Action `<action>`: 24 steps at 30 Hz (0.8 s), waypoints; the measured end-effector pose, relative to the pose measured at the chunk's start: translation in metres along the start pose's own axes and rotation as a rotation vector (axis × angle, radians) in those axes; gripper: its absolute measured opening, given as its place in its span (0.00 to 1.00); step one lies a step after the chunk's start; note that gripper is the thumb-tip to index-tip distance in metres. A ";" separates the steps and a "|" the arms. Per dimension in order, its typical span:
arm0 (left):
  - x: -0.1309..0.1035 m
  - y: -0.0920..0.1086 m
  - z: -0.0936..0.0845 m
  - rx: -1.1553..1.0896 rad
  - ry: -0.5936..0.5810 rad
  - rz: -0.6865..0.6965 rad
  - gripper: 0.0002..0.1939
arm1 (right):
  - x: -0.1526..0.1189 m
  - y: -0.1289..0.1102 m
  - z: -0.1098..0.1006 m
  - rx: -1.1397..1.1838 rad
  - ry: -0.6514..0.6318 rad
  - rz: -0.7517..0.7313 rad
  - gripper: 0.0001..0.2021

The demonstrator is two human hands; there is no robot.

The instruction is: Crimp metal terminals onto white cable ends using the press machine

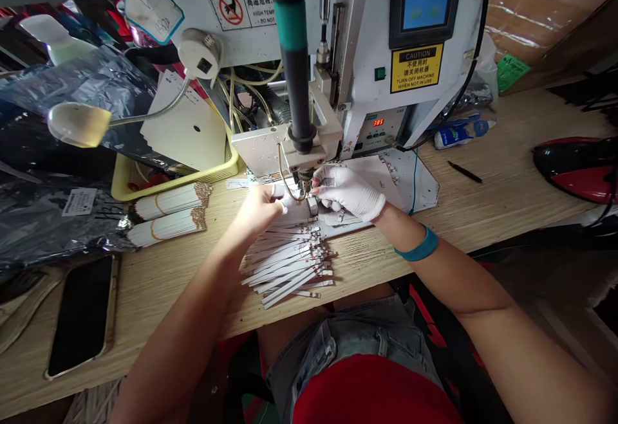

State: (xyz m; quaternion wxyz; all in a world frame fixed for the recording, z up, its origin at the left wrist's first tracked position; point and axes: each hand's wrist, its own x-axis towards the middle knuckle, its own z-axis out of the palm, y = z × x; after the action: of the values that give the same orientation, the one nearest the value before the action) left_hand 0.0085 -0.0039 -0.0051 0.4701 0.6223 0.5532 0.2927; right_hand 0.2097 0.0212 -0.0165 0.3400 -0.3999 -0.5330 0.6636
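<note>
Under the head of a soldering machine (302, 134), both my hands work close to its tip. My left hand (265, 204), with white coverings on some fingers, is pinched closed just left of the tip. My right hand (350, 193), in a white glove with bare fingertips showing, is closed in a pinch right of the tip. What either hand grips is too small or hidden to name. Just in front of the hands lies a loose pile of thin white strips (290, 263) with small metal-looking ends, some marked red.
Left are rubber-banded strip bundles (168, 226), a yellow basket (226, 168), a small lamp (80, 125) and a phone (82, 314). A lit controller (378, 127) reads 385. On the right lie a black pen (464, 172) and a red-and-black object (574, 166).
</note>
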 end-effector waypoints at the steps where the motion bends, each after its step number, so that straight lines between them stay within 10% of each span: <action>1: 0.000 0.001 0.000 -0.004 -0.005 0.006 0.05 | 0.000 0.000 0.000 -0.007 0.002 0.000 0.08; 16: 0.003 -0.003 -0.001 -0.009 -0.029 -0.034 0.04 | 0.001 0.002 0.002 0.011 0.012 0.026 0.08; 24: -0.010 0.003 -0.015 0.153 -0.132 -0.025 0.09 | -0.004 -0.015 -0.018 -0.345 0.057 -0.050 0.08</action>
State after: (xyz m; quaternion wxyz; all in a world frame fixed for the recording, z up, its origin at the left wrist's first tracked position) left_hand -0.0054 -0.0096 0.0053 0.4602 0.6672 0.5498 0.2021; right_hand 0.2281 0.0283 -0.0032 0.2979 -0.4576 -0.6388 0.5420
